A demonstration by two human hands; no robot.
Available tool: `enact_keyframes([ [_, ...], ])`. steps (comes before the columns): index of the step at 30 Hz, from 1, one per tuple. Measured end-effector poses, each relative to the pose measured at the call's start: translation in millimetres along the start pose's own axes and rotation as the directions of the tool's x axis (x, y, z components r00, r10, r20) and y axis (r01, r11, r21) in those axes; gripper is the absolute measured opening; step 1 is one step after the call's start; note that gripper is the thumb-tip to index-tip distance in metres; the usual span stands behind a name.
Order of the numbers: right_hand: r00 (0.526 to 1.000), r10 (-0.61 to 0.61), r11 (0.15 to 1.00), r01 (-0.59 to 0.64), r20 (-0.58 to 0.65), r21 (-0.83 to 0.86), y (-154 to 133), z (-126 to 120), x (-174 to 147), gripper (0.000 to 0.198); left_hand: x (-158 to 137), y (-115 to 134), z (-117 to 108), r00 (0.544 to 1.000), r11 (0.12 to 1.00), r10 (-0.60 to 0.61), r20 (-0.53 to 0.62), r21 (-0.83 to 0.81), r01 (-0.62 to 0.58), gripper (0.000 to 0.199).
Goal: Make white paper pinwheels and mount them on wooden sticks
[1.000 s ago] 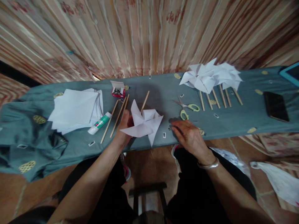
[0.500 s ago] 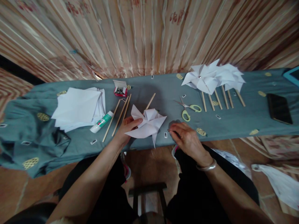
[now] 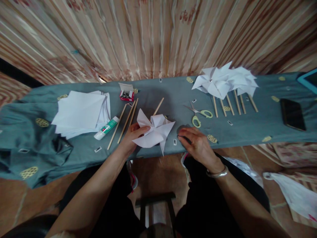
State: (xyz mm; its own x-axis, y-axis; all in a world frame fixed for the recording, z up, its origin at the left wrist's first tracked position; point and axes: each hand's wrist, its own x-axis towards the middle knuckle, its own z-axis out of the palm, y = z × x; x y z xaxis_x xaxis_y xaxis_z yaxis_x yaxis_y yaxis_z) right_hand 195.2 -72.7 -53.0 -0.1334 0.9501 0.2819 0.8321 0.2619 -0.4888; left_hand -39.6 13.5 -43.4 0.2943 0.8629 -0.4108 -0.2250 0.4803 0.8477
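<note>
My left hand [image 3: 133, 135] pinches a folded white paper pinwheel [image 3: 156, 132], thumb on top near its centre and fingers beneath. Behind the pinwheel a wooden stick [image 3: 158, 105] shows its far part; its near end is hidden by the paper. To the right of the pinwheel and apart from it, my right hand [image 3: 195, 141] is closed, thumb and fingertips pinching a tiny dark thumbtack [image 3: 178, 136]. Scissors with pale green handles [image 3: 196, 121] lie just beyond that hand. A red box [image 3: 126, 96] stands with its lid up, holding small shiny tacks.
Left on the cloth-covered table [image 3: 81, 155] are a stack of white paper [image 3: 79, 109], a glue stick [image 3: 106, 128] and loose sticks [image 3: 117, 126]. Finished pinwheels [image 3: 218, 84] overlap at the back right. A phone [image 3: 293, 114] and a blue-edged object [image 3: 308, 80] lie farther right.
The whole view has shifted slightly. Both hands keep nearly the same pose, the left on the pinwheel and the right pinching the thumbtack.
</note>
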Motion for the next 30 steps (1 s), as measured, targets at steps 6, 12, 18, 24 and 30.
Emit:
enact_keyframes([
  [6,0.999,0.01,1.0,-0.011,0.031,0.024,-3,5,-1,0.021,-1,-1,-1,1.0,1.0,0.005,0.007,0.013,-0.005,0.029],
  [12,0.994,0.09,0.976,-0.1,0.062,0.194,1,7,3,0.015,0,-2,-2,1.0,1.0,0.015,0.025,0.012,-0.016,0.027],
  [18,0.984,0.177,0.962,-0.175,0.008,0.209,8,4,4,0.016,0,-1,0,1.0,1.0,0.008,-0.016,0.013,-0.008,0.027],
  [24,0.99,0.142,0.978,-0.143,0.017,0.153,-6,-7,2,0.011,-2,1,1,1.0,1.0,-0.005,-0.001,0.002,0.005,0.028],
  [30,0.999,-0.025,0.997,0.022,0.038,0.078,-14,-8,-1,0.014,-1,-1,0,1.0,1.0,0.004,-0.001,0.006,-0.004,0.028],
])
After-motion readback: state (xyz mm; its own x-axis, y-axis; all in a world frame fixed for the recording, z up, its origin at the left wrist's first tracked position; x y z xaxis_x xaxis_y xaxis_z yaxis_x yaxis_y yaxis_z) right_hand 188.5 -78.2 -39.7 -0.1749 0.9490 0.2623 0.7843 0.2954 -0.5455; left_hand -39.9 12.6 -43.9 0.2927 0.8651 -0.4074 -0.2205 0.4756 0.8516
